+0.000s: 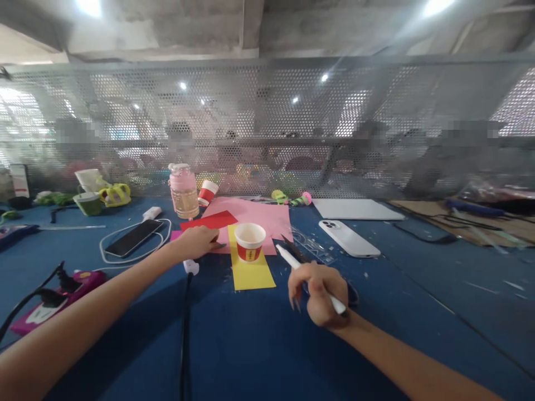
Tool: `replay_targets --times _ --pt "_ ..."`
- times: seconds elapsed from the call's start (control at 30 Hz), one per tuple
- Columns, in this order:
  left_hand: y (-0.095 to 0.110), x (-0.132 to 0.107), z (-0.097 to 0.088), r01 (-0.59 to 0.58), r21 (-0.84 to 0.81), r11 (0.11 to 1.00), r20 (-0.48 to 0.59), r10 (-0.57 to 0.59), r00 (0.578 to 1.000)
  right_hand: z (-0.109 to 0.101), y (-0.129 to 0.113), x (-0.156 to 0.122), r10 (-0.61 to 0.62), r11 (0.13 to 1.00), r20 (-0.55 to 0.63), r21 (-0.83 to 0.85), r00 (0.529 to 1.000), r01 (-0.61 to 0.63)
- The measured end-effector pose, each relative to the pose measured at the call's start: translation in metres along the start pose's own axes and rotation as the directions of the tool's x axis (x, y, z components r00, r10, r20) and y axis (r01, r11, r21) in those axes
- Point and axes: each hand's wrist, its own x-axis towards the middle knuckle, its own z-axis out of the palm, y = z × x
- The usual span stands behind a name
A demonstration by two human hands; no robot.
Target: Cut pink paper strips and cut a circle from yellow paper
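Note:
My right hand [320,292] is closed around a white pen [288,257], held slantwise over the blue table with one end toward the papers. My left hand [199,243] rests on the left side of the papers, with fingers partly stretched out and apart. Under and near it lie a red sheet [221,219] and a pink sheet [259,214]. A red-and-white paper cup [249,243] stands upright on a yellow paper strip [252,277], between my two hands. Dark scissors [295,250], partly hidden, lie beside the pen.
A white phone [349,239] and a white flat slab [357,209] lie to the right. Leftward are a black phone [134,238] with a cable, a pink bottle [184,192], a tipped cup [208,192] and a purple power strip [62,301]. A perforated screen [267,122] stands behind.

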Motion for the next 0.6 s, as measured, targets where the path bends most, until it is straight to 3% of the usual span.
replay_targets --times 0.1,0.27,0.4,0.5,0.53,0.6 --pt "-0.001 -0.001 0.001 0.007 0.042 0.999 -0.023 -0.006 1.0 -0.001 0.002 0.002 0.113 0.992 -0.029 0.059 0.993 -0.111" --pt "0.003 0.003 -0.004 -0.034 0.01 0.999 -0.081 0.035 0.996 0.0 0.006 0.006 0.207 0.967 -0.139 0.181 0.968 -0.181" --pt "0.017 0.004 0.004 0.025 -0.236 0.972 -0.127 -0.056 0.99 0.002 0.007 0.012 0.433 0.855 -0.258 0.423 0.864 -0.302" --pt "0.038 0.0 0.011 0.099 -0.566 0.819 0.025 -0.103 0.994 0.003 0.009 0.016 0.556 0.754 -0.222 0.541 0.801 -0.374" --pt "0.044 -0.002 0.014 0.114 -0.653 0.748 0.105 -0.06 0.993 0.004 0.009 0.017 0.57 0.735 -0.202 0.558 0.796 -0.384" --pt "0.054 -0.005 0.019 0.096 -0.719 0.689 0.138 0.006 0.99 0.004 0.01 0.018 0.566 0.727 -0.185 0.572 0.804 -0.38"
